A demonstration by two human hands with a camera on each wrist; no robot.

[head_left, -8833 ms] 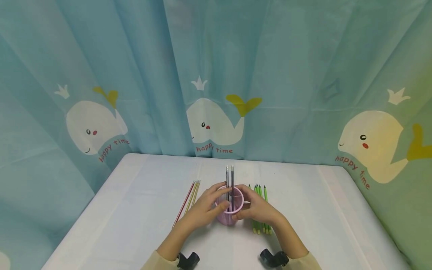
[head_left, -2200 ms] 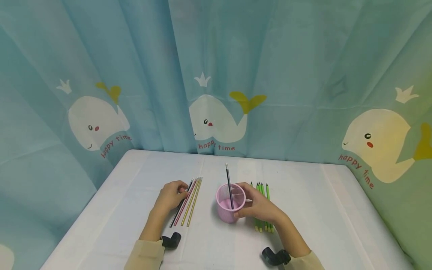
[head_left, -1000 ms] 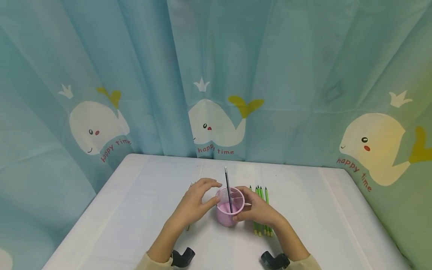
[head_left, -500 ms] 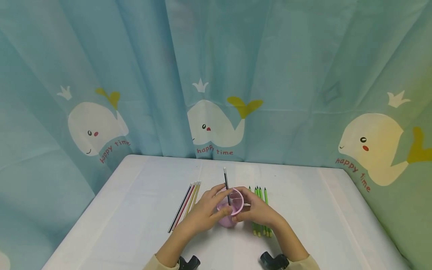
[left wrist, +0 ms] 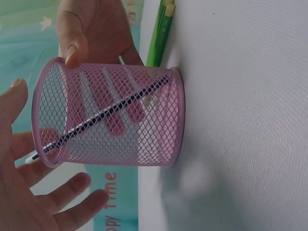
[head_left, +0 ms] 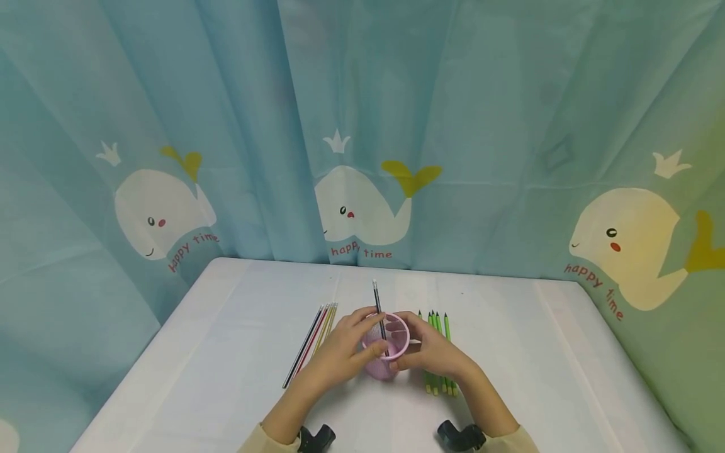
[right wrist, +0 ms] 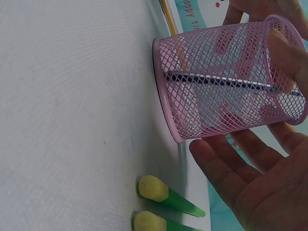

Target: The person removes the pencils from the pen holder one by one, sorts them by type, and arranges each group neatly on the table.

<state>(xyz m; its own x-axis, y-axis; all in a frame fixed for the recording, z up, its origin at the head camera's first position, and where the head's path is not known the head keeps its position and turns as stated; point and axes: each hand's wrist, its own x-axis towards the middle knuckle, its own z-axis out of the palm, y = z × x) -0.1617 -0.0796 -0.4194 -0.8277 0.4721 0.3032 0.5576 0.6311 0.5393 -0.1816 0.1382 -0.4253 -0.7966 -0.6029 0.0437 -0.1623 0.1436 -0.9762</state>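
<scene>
A pink mesh pencil cup (head_left: 378, 370) stands upright on the white table, with one dark pencil (left wrist: 120, 103) leaning inside it, its silver end poking above the rim. My right hand (head_left: 435, 347) grips the cup from the right; in the left wrist view its thumb lies at the rim and its other fingers show through the mesh. My left hand (head_left: 340, 352) is at the cup's left side, thumb and fingers spread apart around the rim. In the head view its fingers overlap the pencil's upper part; the left wrist view shows the thumb away from the pencil.
Left of the cup lies a row of pencils: a black one (head_left: 300, 352), a red one (head_left: 313, 340) and gold ones (head_left: 325, 327), partly behind the left hand. Several green pencils (head_left: 445, 327) lie to the right, under the right hand. A curtain (head_left: 481, 126) hangs behind the table.
Two dark pencils stood in the cup at first; one now lies among those at left. My left hand came from that row back to the cup. My right hand stayed on the cup.
</scene>
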